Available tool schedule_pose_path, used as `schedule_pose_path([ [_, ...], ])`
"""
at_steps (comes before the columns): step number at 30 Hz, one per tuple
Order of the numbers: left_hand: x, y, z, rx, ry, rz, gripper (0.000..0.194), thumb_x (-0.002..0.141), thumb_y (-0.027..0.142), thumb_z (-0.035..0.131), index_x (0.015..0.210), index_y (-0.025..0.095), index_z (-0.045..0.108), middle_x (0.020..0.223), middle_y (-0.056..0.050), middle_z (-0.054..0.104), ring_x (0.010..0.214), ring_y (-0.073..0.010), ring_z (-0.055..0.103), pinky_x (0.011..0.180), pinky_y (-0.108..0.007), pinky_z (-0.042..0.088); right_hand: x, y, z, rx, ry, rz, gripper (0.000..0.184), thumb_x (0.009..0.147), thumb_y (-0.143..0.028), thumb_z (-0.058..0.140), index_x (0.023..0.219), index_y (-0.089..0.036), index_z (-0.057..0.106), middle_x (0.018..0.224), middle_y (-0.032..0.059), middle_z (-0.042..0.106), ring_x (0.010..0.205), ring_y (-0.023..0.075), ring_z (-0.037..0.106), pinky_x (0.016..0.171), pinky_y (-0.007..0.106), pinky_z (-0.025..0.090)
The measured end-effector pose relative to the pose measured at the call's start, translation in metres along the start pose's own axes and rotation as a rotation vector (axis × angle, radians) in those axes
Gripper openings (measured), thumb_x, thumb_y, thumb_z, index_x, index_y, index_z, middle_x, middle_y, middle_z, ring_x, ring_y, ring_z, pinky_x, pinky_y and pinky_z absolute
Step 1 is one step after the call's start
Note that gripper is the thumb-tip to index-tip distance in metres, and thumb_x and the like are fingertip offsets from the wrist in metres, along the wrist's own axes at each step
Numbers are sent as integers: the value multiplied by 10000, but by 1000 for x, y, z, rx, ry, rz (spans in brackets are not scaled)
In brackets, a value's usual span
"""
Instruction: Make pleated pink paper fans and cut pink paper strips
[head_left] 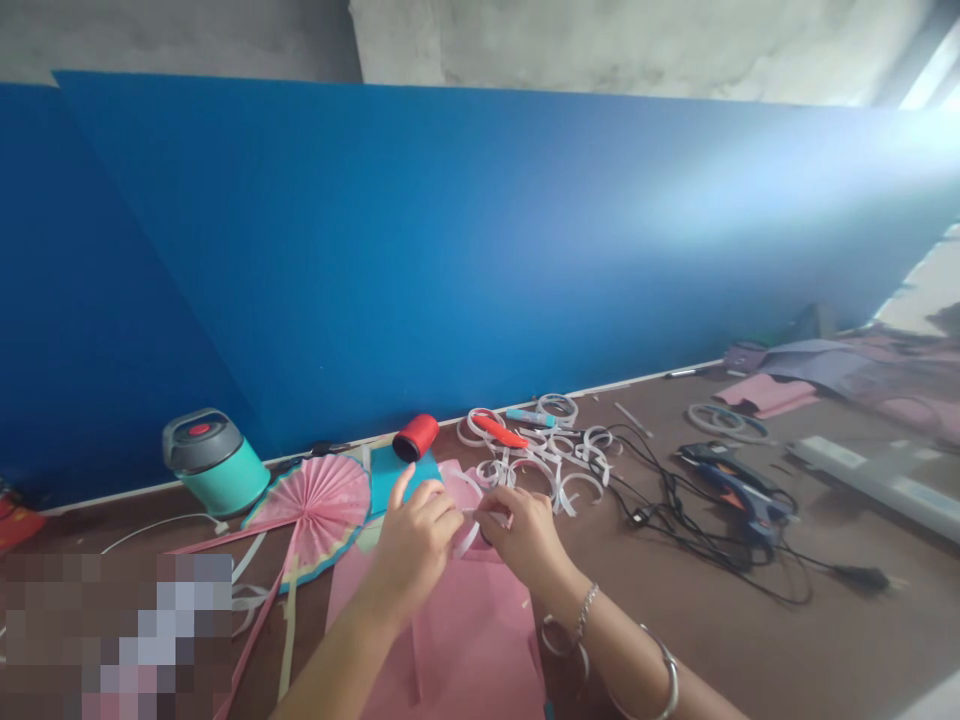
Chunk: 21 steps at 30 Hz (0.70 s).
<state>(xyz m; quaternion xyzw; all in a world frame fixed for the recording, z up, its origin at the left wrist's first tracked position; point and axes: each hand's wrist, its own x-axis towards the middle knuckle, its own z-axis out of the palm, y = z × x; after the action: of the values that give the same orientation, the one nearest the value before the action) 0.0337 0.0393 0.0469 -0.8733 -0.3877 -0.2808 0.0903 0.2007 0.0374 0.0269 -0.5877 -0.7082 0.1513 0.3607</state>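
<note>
A thin white strip bent into a loop (471,492) is between my two hands, above a sheet of pink paper (480,640). My left hand (420,540) pinches the strip's left side, with the index finger raised. From the right, my right hand (520,525) closes its fingertips on the same strip. Its ends are hidden behind my fingers. Just beyond my hands lies a pile of curled white strips (536,470), with a red utility knife or similar red tool (499,430) and a light-blue marker-like stick (531,417) on top.
A pink pleated paper fan (322,510) lies left, beside a teal lidded container (221,470). A red cylinder (416,437) rests on blue paper (390,470). To the right are a glue gun (739,500), black cables (675,520) and white rolled strips (724,422). A blue panel (480,250) stands behind.
</note>
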Motion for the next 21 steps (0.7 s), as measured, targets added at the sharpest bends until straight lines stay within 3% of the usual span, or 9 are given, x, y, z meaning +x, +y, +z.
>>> schedule_pose_path([
  [6, 0, -3, -4, -14, 31, 19, 240, 853, 73, 483, 772, 226, 650, 805, 12, 691, 964, -186, 580, 1092, -548, 199, 0, 0, -2, 131, 35, 43, 89, 780, -270, 569, 811, -230, 642, 620, -23, 656, 598, 150, 580, 632, 261, 388],
  [10, -1, -5, -7, -14, 69, 27, 218, 863, 96, 496, 822, 237, 657, 813, 21, 697, 981, -186, 581, 1101, -543, 185, 3, 0, -7, 177, 52, 87, 237, 755, -268, 575, 987, -232, 611, 585, -45, 642, 560, 149, 574, 618, 266, 399],
  [21, -4, -10, -8, 44, 216, 37, 225, 886, 111, 477, 862, 235, 664, 877, 19, 716, 975, -185, 600, 1112, -550, 144, 6, -2, -14, 208, 135, 62, 168, 742, -279, 582, 883, -204, 636, 665, 8, 656, 646, 169, 596, 630, 284, 415],
])
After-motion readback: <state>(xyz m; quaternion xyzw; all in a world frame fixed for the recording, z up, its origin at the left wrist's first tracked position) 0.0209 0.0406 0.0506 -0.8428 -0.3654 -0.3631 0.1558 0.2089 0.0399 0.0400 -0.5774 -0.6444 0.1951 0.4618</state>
